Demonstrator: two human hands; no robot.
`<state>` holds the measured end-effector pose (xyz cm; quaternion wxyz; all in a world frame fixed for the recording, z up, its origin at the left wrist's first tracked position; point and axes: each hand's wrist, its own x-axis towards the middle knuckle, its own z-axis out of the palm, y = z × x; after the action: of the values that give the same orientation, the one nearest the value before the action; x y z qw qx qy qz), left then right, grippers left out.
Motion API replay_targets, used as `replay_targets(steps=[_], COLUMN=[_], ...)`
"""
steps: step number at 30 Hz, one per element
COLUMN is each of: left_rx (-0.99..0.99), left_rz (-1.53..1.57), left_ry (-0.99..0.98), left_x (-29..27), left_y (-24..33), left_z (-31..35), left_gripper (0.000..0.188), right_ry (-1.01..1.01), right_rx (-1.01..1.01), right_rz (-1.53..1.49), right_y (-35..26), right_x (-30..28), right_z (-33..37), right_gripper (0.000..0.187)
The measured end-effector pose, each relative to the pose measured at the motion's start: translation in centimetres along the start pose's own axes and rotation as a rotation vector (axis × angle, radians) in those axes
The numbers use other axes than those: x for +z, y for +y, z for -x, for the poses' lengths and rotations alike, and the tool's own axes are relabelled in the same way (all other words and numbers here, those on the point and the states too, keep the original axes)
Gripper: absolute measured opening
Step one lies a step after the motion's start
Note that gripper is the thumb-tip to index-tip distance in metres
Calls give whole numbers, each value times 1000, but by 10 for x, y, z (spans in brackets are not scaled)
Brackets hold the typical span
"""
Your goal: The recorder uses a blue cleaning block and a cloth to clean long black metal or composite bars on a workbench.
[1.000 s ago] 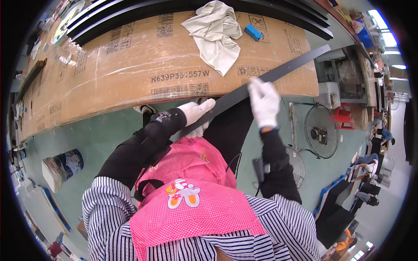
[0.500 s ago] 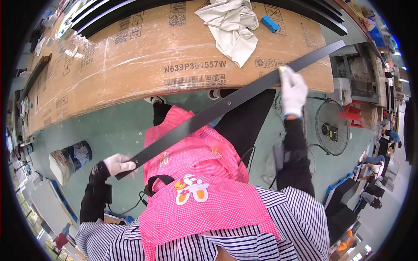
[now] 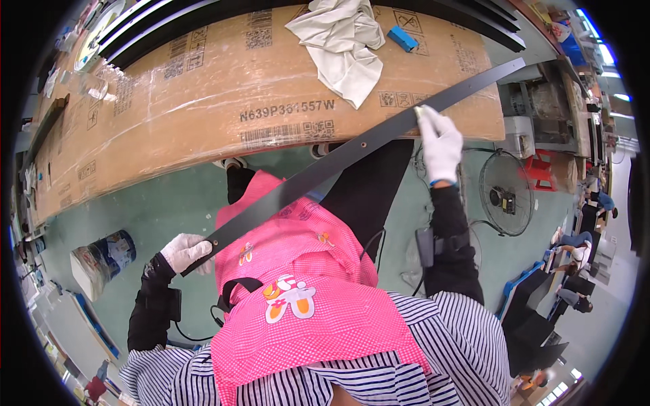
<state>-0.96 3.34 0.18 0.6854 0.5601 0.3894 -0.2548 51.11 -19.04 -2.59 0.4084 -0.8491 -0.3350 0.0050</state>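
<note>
Your left hand (image 3: 184, 251) grips the long black strip's (image 3: 352, 149) seven-o'clock end; your right hand (image 3: 440, 143) clasps it toward two o'clock, over the cardboard-wrapped worktop (image 3: 169, 115).

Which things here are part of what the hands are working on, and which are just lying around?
In hand:
- long black metal strip
- left hand, gloved, gripping its lower end
- right hand, gloved, on it further up

Lying about:
- crumpled white cloth on the cardboard-covered table
- small blue block
- floor fan
- tin can on the green floor
</note>
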Motion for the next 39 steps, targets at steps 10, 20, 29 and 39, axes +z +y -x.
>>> replay_targets(steps=[10, 20, 29, 39], left_rx=[30, 68, 151, 272], left_rz=[-130, -82, -66, 118], left_ry=[69, -3, -85, -7], left_x=[27, 58, 34, 31], left_y=[60, 124, 105, 36], left_z=[-29, -104, -74, -61], left_gripper=[47, 49, 55, 40], right_ry=[-184, -112, 84, -369], right_rx=[-289, -283, -76, -472], right_rz=[-131, 50, -44, -22], right_y=[-87, -72, -13, -140], right_x=[23, 36, 8, 68], right_z=[51, 54, 1, 123], right_gripper=[8, 8, 23, 10])
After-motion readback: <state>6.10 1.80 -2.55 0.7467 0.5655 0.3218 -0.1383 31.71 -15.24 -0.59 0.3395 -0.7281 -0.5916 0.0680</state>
